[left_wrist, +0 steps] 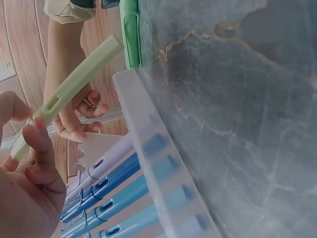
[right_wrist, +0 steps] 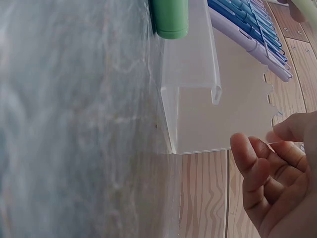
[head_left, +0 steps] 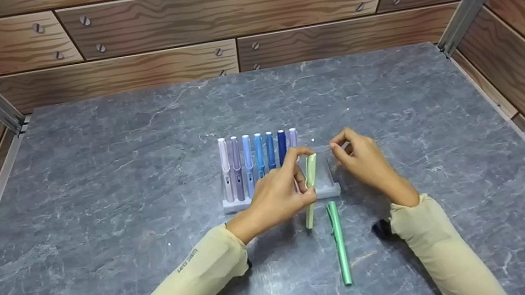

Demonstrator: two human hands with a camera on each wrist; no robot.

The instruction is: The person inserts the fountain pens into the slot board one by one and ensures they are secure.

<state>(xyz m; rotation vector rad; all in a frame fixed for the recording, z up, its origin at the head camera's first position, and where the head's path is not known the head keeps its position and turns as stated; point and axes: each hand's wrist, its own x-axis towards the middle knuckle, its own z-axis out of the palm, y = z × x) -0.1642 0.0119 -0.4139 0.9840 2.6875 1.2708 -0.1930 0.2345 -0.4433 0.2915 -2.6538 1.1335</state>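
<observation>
My left hand [head_left: 279, 192] grips a pale yellow-green pen [head_left: 312, 171] between thumb and fingers. The pen stands steeply tilted in front of a translucent pen stand [head_left: 329, 190]. Beyond the stand's right end is my right hand [head_left: 361, 161], thumb and index finger close together, other fingers loosely curled and nothing held. Its fingertips [right_wrist: 242, 148] overlap the stand's edge in the right wrist view. Several pens in white, purple and blues lean side by side in the stand, ending with a lilac pen [head_left: 293, 136]; my left hand hides some lower parts.
A green pen [head_left: 339, 242] lies on the grey marbled table [head_left: 87, 158], just in front of the stand's right part. Wood-patterned panels [head_left: 221, 13] enclose the back and sides. A black object [head_left: 382, 229] shows beside the right sleeve cuff.
</observation>
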